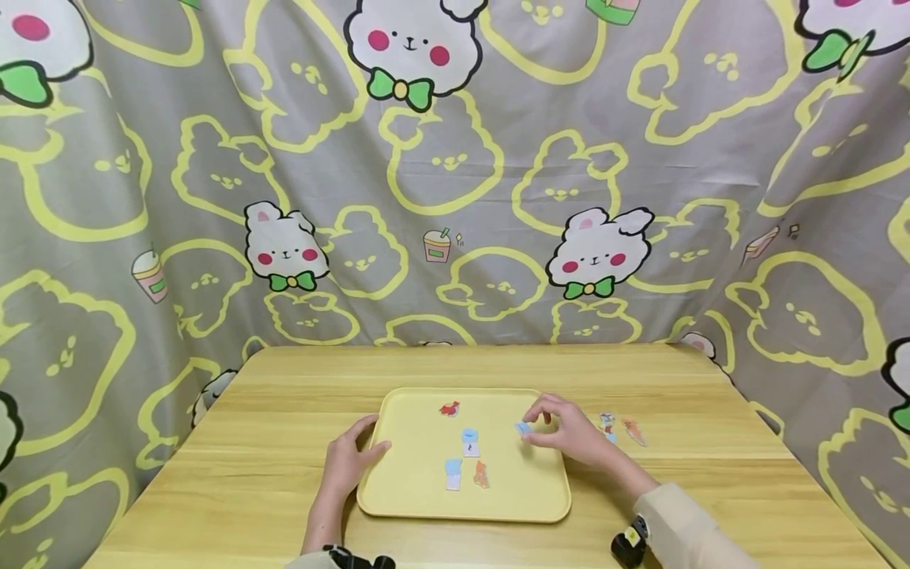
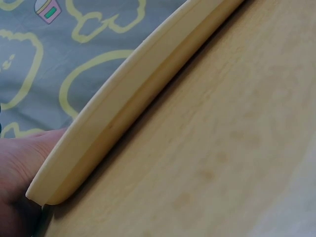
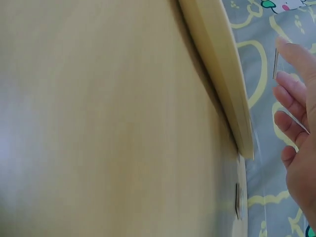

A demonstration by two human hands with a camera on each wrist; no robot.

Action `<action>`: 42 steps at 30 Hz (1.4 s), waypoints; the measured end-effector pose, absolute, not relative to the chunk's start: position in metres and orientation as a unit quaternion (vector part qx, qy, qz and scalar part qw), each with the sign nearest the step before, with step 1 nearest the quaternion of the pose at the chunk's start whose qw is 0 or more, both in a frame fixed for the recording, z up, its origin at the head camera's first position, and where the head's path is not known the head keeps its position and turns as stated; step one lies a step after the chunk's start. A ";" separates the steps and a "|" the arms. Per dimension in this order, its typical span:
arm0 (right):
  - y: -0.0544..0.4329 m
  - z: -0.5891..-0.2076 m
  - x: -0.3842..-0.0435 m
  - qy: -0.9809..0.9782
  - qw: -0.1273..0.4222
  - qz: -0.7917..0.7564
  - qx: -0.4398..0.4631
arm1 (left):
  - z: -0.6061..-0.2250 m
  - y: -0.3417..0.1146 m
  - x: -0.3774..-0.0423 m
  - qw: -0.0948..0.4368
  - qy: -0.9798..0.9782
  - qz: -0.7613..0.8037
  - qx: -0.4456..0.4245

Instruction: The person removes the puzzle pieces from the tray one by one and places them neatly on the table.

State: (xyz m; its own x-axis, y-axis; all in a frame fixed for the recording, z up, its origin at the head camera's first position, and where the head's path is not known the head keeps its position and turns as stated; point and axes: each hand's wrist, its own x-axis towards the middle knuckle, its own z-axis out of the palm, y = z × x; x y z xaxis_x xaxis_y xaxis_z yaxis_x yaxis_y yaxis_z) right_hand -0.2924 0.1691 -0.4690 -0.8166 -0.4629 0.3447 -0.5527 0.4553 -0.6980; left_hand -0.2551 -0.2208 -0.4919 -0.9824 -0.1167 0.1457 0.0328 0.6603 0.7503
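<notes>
1. Right hand: thumb and index finger pinch a small, flat, pale-blue piece. It is held raised over the right part of a rectangular yellow tray.
2. Left hand: grips the tray's left rim, thumb over the edge. The outer fingertips are not clearly shown.
3. On the tray: a red cut-out near the far edge, a blue-and-white piece near the middle, and a second blue-and-white strip beside an orange cut-out.
4. On the wooden table, right of the tray: a multicoloured piece and an orange, pointed piece.
5. Handling, as judged: the pale-blue piece appears thin and straight edge-on in the right-wrist view; likely very light, fairly stiff, prone to bending at corners. Material unconfirmed.
6. Recommended hold: opposite edges, fingertips only, light pressure. Lying flat, such pieces may slide and resist lifting.
</notes>
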 end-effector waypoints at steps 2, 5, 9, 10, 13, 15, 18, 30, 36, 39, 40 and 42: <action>0.173 -0.469 -0.292 -0.854 0.059 0.426 0.293 | -0.492 -0.221 -0.255 0.091 -0.906 -0.412 0.024; 0.180 -0.470 -0.292 -0.857 0.069 0.425 0.284 | -0.492 -0.221 -0.254 0.092 -0.906 -0.412 0.025; 0.190 -0.472 -0.293 -0.860 0.079 0.421 0.277 | -0.492 -0.221 -0.253 0.091 -0.906 -0.412 0.026; 0.192 -0.472 -0.293 -0.861 0.081 0.420 0.277 | -0.492 -0.221 -0.253 0.091 -0.906 -0.412 0.025; 0.199 -0.473 -0.294 -0.863 0.091 0.413 0.277 | -0.492 -0.221 -0.252 0.094 -0.906 -0.412 0.025; 0.203 -0.474 -0.294 -0.864 0.095 0.413 0.271 | -0.492 -0.221 -0.252 0.096 -0.906 -0.412 0.025; 0.208 -0.476 -0.293 -0.868 0.101 0.411 0.261 | -0.492 -0.221 -0.252 0.096 -0.906 -0.412 0.024; 0.231 -0.476 -0.292 -0.875 0.129 0.394 0.250 | -0.492 -0.224 -0.253 0.094 -0.907 -0.410 0.026; 0.246 -0.476 -0.289 -0.885 0.134 0.379 0.235 | -0.492 -0.222 -0.254 0.097 -0.905 -0.413 0.021; 0.254 -0.477 -0.287 -0.888 0.139 0.376 0.224 | -0.492 -0.222 -0.254 0.098 -0.904 -0.415 0.018; 0.257 -0.477 -0.287 -0.890 0.140 0.374 0.220 | -0.492 -0.221 -0.254 0.099 -0.904 -0.415 0.018; 0.263 -0.478 -0.286 -0.892 0.144 0.371 0.214 | -0.492 -0.221 -0.254 0.098 -0.904 -0.415 0.017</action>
